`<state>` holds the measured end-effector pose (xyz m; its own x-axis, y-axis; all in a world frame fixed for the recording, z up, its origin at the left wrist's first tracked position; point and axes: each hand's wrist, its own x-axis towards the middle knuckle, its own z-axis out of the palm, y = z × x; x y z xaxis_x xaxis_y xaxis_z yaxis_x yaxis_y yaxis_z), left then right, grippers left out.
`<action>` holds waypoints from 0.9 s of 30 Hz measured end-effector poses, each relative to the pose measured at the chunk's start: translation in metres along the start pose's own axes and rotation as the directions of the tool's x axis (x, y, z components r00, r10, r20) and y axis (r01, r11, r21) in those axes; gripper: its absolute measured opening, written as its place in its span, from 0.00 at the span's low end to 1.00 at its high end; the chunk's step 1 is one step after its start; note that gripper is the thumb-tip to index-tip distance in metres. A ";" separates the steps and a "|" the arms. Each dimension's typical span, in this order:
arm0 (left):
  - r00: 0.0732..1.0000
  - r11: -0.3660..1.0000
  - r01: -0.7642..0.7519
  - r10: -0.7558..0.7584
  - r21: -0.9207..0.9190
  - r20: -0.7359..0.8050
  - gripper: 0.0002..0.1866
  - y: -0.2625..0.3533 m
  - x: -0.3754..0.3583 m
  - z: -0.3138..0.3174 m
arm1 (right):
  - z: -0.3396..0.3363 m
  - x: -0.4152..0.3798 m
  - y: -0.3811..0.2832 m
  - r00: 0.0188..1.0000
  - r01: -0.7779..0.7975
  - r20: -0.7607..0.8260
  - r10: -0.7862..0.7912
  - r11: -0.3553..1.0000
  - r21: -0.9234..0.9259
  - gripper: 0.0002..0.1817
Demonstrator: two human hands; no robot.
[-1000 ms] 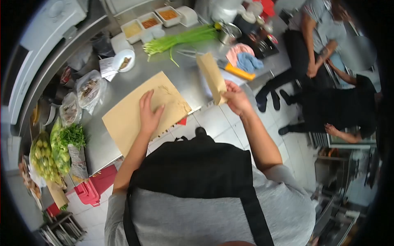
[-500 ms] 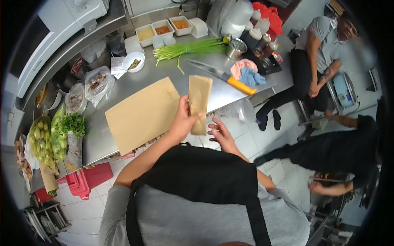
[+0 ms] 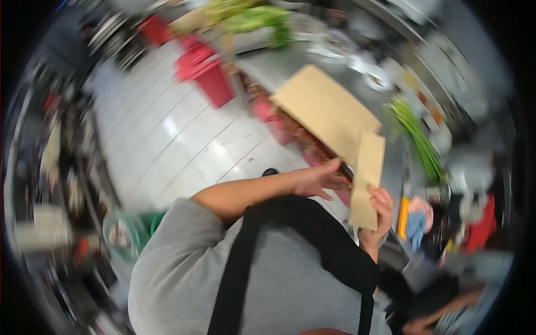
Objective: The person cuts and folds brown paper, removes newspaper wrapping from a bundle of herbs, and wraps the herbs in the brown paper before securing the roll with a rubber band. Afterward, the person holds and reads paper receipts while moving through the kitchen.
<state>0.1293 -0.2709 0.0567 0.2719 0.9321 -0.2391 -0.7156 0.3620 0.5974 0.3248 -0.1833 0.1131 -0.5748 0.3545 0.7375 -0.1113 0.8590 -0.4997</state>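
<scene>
Right now, your right hand (image 3: 379, 207) is grasping the folded brown paper (image 3: 367, 176), with your fingers curled around the side of its lower part. Your left hand (image 3: 321, 178) is released and holds nothing, its fingers and thumb spread apart near that paper, just beyond the counter's edge. The paper's long, narrow shape slants upward from your grip, its upper end overlapping a corner of the large brown sheet (image 3: 326, 109) in your view; you can't tell from this angle whether the two touch.

That sheet lies flat on the steel counter (image 3: 262, 66), close to the edge on your side. Beyond it you have a white bowl (image 3: 378, 79) and the long green stalks (image 3: 419, 139), with food containers (image 3: 421, 97) behind the stalks. Near your right hand are a yellow-orange handle (image 3: 403, 218), a blue cloth (image 3: 415, 228) and a pink cloth (image 3: 424, 210), the two cloths touching. Leafy greens (image 3: 259, 21) sit at the counter's far end, near a red bin (image 3: 209, 72) on the tiled floor (image 3: 162, 128). Motion blur leaves any labels or lettering around you unreadable.
</scene>
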 end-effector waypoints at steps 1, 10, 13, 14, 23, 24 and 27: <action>0.995 0.995 -0.097 0.097 -0.015 -0.003 0.44 -0.004 -0.006 0.004 | 0.010 -0.007 0.000 0.993 -0.043 0.111 0.026 0.987 0.153 0.06; 0.659 0.714 -0.700 0.657 0.022 -0.366 0.32 -0.019 -0.078 0.038 | 0.108 -0.020 -0.010 0.636 -0.771 0.648 0.419 0.311 0.555 0.12; 0.548 0.672 -0.701 0.723 0.240 -0.421 0.26 -0.034 -0.090 0.013 | 0.129 -0.015 0.003 0.622 -0.753 0.693 0.365 0.520 0.403 0.14; 0.520 0.649 -0.679 0.755 0.344 -0.399 0.25 -0.040 -0.092 0.007 | 0.135 -0.018 0.008 0.733 -0.628 0.621 0.277 0.627 0.461 0.14; 0.147 0.297 -0.950 0.707 0.102 -0.692 0.21 0.022 -0.098 0.056 | 0.164 0.047 -0.069 0.991 0.077 0.018 -0.134 0.664 0.744 0.22; 0.196 0.323 -0.944 0.715 0.069 -0.671 0.21 0.029 -0.099 0.062 | 0.161 0.057 -0.076 0.988 0.139 -0.061 -0.140 0.655 0.742 0.21; 0.329 0.411 -0.912 0.725 -0.002 -0.605 0.21 0.040 -0.095 0.078 | 0.145 0.073 -0.086 0.954 0.295 -0.247 -0.170 0.676 0.675 0.17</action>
<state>0.1249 -0.3446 0.1631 -0.8188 0.5637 -0.1084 -0.5436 -0.7008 0.4619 0.1754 -0.2848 0.1438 -0.3293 0.2832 0.9007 -0.7923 0.4360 -0.4268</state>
